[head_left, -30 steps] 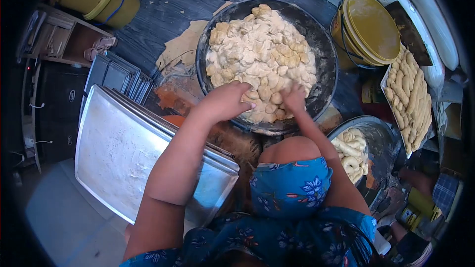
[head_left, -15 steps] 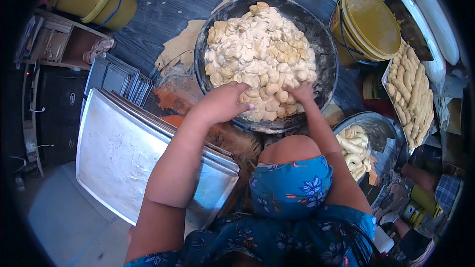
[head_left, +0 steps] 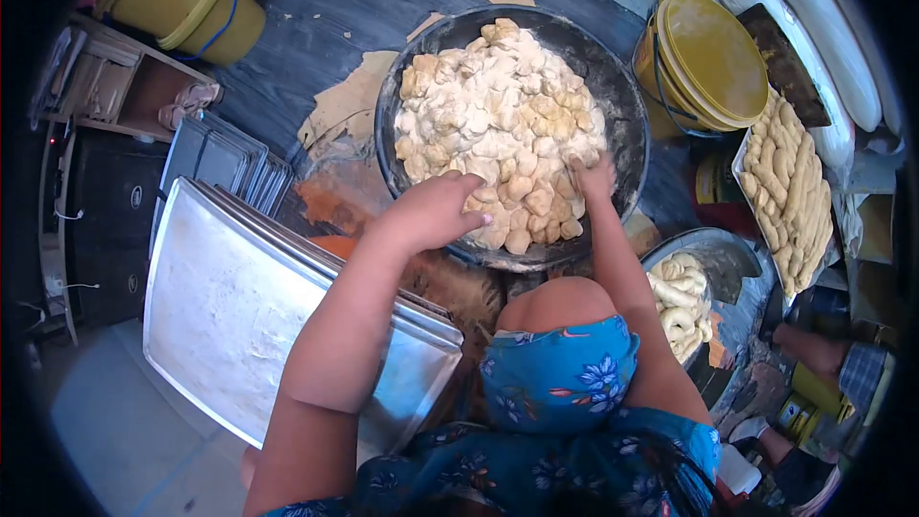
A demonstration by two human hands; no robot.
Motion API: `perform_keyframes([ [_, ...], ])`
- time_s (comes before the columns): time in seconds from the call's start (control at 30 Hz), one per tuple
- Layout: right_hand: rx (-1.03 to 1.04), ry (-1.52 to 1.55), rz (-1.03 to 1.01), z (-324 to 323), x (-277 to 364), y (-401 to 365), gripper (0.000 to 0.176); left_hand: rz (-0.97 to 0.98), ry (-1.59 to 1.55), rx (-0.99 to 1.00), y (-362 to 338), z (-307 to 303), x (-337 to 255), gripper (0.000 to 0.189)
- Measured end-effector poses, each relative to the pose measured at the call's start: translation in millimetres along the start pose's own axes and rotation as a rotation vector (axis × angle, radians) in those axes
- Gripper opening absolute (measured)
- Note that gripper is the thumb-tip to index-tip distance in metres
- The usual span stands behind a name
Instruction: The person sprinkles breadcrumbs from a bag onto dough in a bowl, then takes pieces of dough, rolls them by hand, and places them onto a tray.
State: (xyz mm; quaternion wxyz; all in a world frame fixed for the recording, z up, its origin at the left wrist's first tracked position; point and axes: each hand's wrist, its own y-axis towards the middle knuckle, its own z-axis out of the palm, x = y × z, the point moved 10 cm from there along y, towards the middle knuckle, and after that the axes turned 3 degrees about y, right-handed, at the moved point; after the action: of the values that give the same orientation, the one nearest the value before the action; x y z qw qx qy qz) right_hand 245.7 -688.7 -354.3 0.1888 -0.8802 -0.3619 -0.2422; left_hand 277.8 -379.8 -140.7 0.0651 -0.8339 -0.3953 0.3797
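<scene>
A big heap of floury dough lumps (head_left: 498, 115) fills a wide black basin (head_left: 627, 134) in front of me. My left hand (head_left: 436, 211) rests at the heap's near left edge, thumb and fingers apart, touching the lumps. Against the right side of the heap lies my right hand (head_left: 595, 179), with its fingers apart and their tips among the lumps. Neither hand appears to grip a piece. Between the two hands are several loose, rounded lumps (head_left: 522, 201).
Metal baking trays (head_left: 239, 297) are stacked at my left. A tub (head_left: 737, 254) with twisted dough (head_left: 680, 302) stands at my right. Beyond it are a tray of dough strips (head_left: 790, 191) and a lidded yellow bucket (head_left: 713, 57). Another person's arm (head_left: 812, 349) shows at lower right.
My right hand has moved right, towards the basin's side, while my left hand has shifted slightly down. Some lumps between the hands lie differently. The whole view has tilted a little.
</scene>
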Motion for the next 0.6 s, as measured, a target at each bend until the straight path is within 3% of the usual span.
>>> perform_keyframes([
  [0.07,0.073,0.171,0.114,66.1,-56.1,18.3,0.082,0.013,-0.002,-0.01,0.3,-1.0,-2.1,0.055],
  [0.1,0.251,0.151,0.22,68.7,-31.6,-12.3,0.084,0.018,-0.002,-0.009,1.2,-1.0,-2.5,0.055],
  [0.17,0.241,0.047,-0.096,42.6,26.9,-68.1,0.069,0.034,0.015,-0.017,2.2,-0.2,-3.7,0.055],
  [0.23,0.471,-0.14,-0.321,24.9,81.9,-121.9,0.061,0.042,0.022,-0.02,4.1,1.0,-4.1,0.055],
  [0.33,0.527,0.296,-0.503,24.7,100.4,-141.1,0.055,0.036,0.016,-0.01,3.8,1.0,-3.1,0.055],
  [0.4,0.223,0.373,-0.374,20.8,63.9,-86.4,0.053,0.02,0.001,-0.006,0.5,-1.3,-2.2,0.055],
  [0.43,0.061,0.108,-0.376,5.0,54.6,-60.5,0.054,0.012,-0.001,0.004,-1.5,1.1,-0.5,0.055],
  [0.47,0.009,-0.105,-0.185,-6.9,35.8,-36.9,0.061,0.01,-0.002,0.012,-1.6,2.1,0.0,0.055],
  [0.53,0.101,-0.095,0.083,4.5,4.3,-21.9,0.07,0.016,-0.003,0.005,0.4,-0.1,-1.4,0.055],
  [0.6,0.223,-0.054,0.032,41.1,10.4,-37.5,0.073,0.026,-0.003,-0.008,0.9,-1.7,-2.6,0.054],
])
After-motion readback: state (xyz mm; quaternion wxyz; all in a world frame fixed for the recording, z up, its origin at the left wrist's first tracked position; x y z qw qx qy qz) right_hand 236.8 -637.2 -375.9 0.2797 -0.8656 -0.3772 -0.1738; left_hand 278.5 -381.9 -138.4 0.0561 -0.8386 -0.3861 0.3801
